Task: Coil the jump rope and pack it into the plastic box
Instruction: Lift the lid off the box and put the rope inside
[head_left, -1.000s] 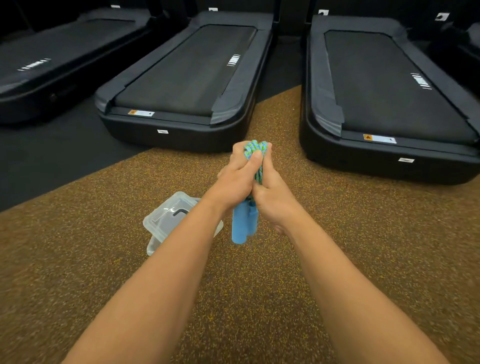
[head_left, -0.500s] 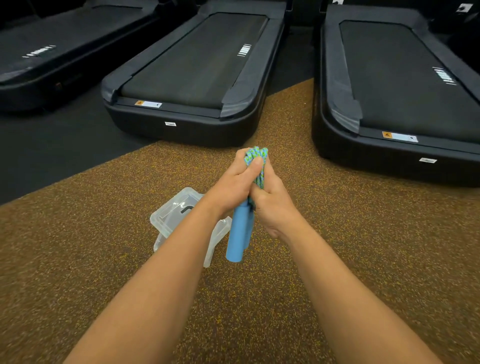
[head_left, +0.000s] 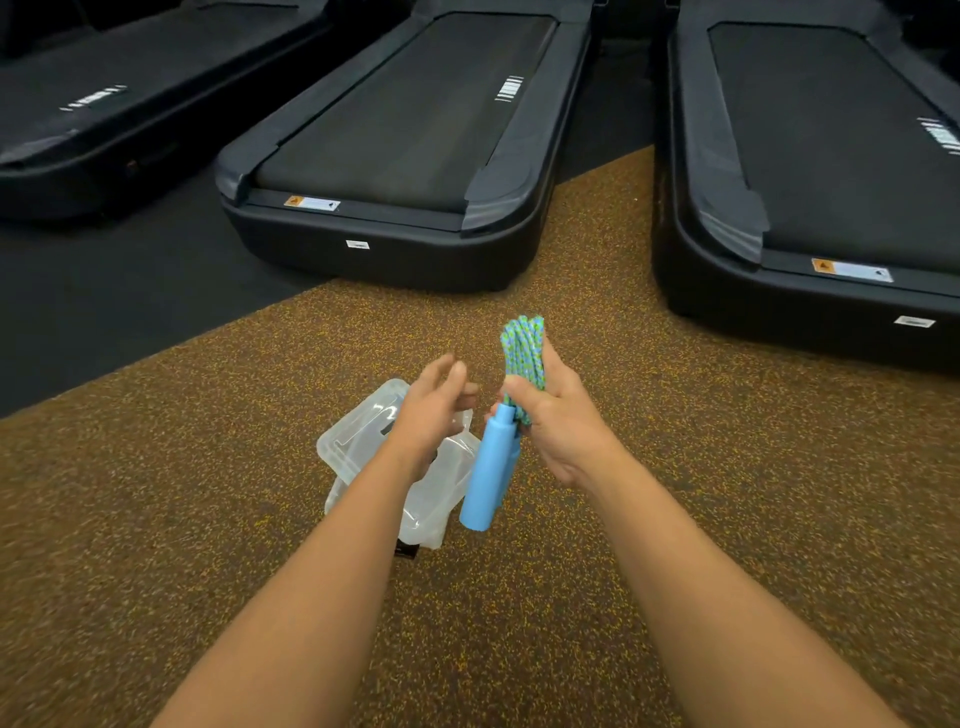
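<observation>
Gripping the coiled jump rope (head_left: 523, 351) in the right hand (head_left: 561, 434), fingers clamped round the green and blue bundle. Held up in the air, above the floor, not in the box. Loops poking out above the fist, blue handles (head_left: 487, 475) hanging down below it, side by side. Just to the left, the left hand (head_left: 434, 410), holding nothing, fingers apart and loosely bent, not touching the rope. Under that hand, on the speckled brown floor (head_left: 208, 493), the clear plastic box (head_left: 358, 441), partly hidden by the arm. Farther off, black treadmills (head_left: 405, 130) in a row.
</observation>
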